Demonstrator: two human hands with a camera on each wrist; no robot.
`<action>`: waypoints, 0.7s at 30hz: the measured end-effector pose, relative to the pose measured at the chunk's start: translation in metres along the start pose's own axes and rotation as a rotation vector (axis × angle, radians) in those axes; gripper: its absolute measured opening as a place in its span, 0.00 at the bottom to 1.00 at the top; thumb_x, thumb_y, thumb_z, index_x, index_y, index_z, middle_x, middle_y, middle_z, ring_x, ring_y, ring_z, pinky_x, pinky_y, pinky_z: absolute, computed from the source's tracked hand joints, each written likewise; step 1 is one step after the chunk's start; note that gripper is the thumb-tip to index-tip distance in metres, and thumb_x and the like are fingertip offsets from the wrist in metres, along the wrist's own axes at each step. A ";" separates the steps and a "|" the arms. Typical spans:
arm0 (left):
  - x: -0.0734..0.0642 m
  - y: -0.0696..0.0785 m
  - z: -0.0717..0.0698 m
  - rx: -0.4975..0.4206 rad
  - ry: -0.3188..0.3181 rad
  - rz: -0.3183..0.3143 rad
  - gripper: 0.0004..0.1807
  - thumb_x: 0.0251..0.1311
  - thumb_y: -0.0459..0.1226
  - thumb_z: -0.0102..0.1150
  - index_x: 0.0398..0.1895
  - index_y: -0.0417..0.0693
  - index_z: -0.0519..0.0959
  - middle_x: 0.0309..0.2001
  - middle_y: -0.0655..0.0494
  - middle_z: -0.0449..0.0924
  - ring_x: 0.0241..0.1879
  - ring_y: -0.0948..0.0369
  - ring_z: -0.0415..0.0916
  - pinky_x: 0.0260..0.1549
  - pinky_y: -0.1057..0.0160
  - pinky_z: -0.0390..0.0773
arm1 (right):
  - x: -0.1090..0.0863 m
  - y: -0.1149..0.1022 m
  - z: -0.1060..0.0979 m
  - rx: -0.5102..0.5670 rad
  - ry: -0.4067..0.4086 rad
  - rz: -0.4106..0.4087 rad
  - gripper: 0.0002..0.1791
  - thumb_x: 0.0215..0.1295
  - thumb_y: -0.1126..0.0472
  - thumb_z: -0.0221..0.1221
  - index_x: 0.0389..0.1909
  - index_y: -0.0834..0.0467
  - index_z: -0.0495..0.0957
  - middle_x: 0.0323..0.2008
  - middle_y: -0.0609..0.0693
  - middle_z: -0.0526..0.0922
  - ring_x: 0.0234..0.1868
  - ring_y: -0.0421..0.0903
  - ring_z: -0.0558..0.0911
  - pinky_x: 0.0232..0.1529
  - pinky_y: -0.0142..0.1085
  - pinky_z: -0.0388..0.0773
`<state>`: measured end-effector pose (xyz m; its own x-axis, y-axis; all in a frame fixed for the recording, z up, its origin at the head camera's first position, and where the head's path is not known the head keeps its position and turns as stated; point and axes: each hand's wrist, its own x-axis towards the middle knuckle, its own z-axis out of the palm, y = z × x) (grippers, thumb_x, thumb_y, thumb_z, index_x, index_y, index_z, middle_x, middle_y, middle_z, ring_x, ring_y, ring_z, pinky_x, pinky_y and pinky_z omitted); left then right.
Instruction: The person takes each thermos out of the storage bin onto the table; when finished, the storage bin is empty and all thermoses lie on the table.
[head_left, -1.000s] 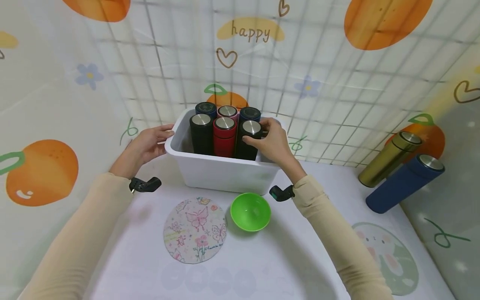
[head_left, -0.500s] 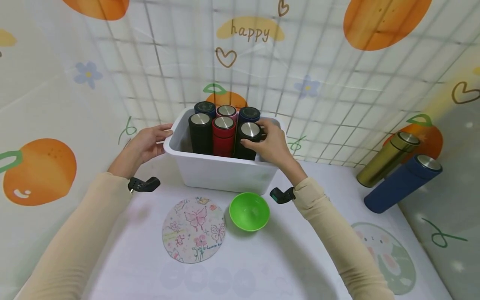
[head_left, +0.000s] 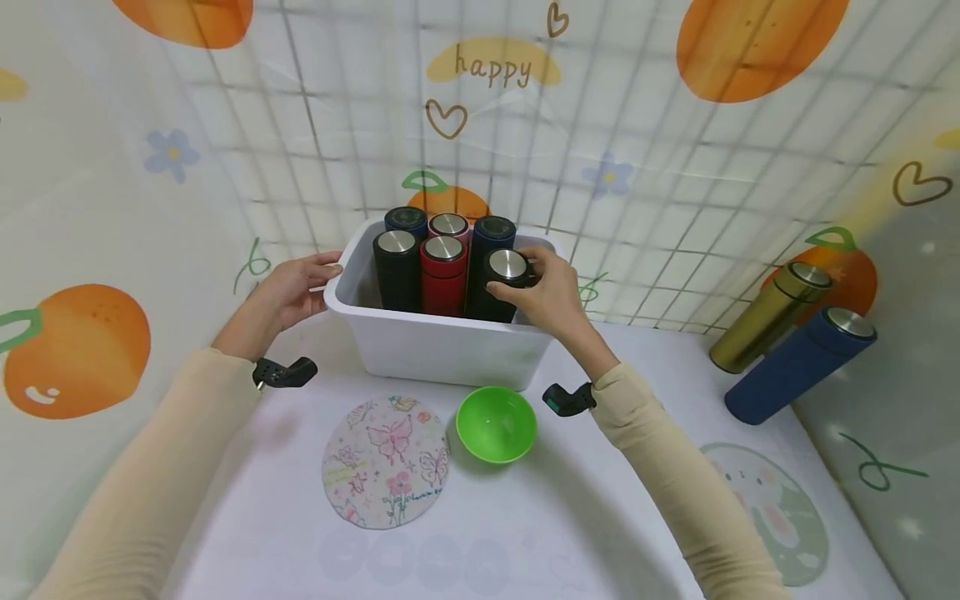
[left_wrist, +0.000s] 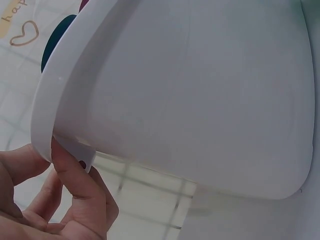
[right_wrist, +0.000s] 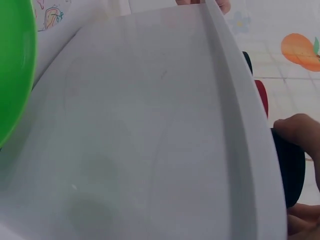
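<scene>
A white plastic bin [head_left: 450,350] holds several thermos flasks standing upright in two rows. In front are a black flask [head_left: 399,279], a red flask [head_left: 444,279] and a second black flask [head_left: 498,292] with a steel lid. My right hand [head_left: 551,287] grips that second black flask near its top, thumb in front. At the bin's left end, my left hand [head_left: 288,287] pinches the rim, as its fingers [left_wrist: 75,175] show in the left wrist view. The bin wall hides most of the right hand in the right wrist view.
A green bowl [head_left: 497,425] and a round butterfly-print mat [head_left: 386,462] lie before the bin. Gold [head_left: 768,317] and blue [head_left: 798,367] flasks stand at the right, by a rabbit-print mat [head_left: 780,517]. A printed curtain over a wire grid rises behind.
The right hand has shifted the front black flask slightly right and nearer, widening its distance from the red flask. The left hand stays on the rim. The head view has drifted a little.
</scene>
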<state>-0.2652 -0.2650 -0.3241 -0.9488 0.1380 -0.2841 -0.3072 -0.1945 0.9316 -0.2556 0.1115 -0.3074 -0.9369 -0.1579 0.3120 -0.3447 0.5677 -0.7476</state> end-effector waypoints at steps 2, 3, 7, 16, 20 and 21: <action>0.000 -0.001 0.000 0.009 0.005 -0.004 0.32 0.74 0.34 0.53 0.78 0.45 0.57 0.53 0.53 0.73 0.42 0.61 0.81 0.40 0.66 0.82 | -0.002 0.001 -0.002 0.016 0.012 0.000 0.36 0.52 0.48 0.75 0.60 0.58 0.76 0.45 0.53 0.84 0.43 0.47 0.81 0.44 0.42 0.78; -0.001 -0.001 0.001 0.013 0.006 -0.006 0.32 0.74 0.34 0.53 0.78 0.46 0.57 0.53 0.53 0.73 0.42 0.61 0.81 0.41 0.65 0.82 | -0.002 0.001 -0.003 0.027 0.016 -0.004 0.36 0.52 0.48 0.76 0.59 0.58 0.76 0.45 0.53 0.85 0.43 0.46 0.82 0.44 0.41 0.78; 0.000 -0.001 0.000 0.013 0.017 -0.003 0.31 0.74 0.35 0.53 0.77 0.47 0.59 0.54 0.54 0.72 0.43 0.60 0.81 0.42 0.65 0.82 | -0.006 -0.003 -0.009 0.048 0.033 -0.025 0.36 0.51 0.49 0.76 0.59 0.57 0.76 0.45 0.52 0.86 0.41 0.45 0.82 0.43 0.40 0.78; 0.000 -0.001 0.000 0.000 0.008 0.001 0.31 0.74 0.34 0.52 0.77 0.46 0.59 0.56 0.53 0.70 0.42 0.61 0.81 0.41 0.66 0.81 | -0.015 -0.016 -0.023 0.065 0.066 -0.048 0.35 0.51 0.52 0.77 0.58 0.58 0.76 0.44 0.53 0.86 0.38 0.45 0.83 0.42 0.37 0.78; 0.000 -0.001 0.000 0.011 0.011 -0.001 0.31 0.74 0.35 0.53 0.77 0.46 0.58 0.57 0.53 0.69 0.43 0.61 0.80 0.41 0.66 0.81 | -0.018 -0.022 -0.029 0.078 0.081 -0.057 0.35 0.50 0.52 0.77 0.58 0.59 0.76 0.44 0.54 0.86 0.40 0.47 0.84 0.45 0.39 0.78; 0.000 -0.001 0.000 0.012 0.011 -0.001 0.31 0.74 0.35 0.53 0.77 0.46 0.58 0.57 0.53 0.69 0.43 0.61 0.80 0.41 0.66 0.81 | -0.018 -0.024 -0.031 0.080 0.088 -0.062 0.35 0.50 0.53 0.77 0.58 0.59 0.76 0.44 0.54 0.86 0.40 0.47 0.85 0.46 0.40 0.79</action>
<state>-0.2650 -0.2649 -0.3249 -0.9492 0.1278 -0.2875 -0.3074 -0.1824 0.9339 -0.2281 0.1257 -0.2769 -0.9060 -0.1170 0.4067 -0.4086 0.4922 -0.7687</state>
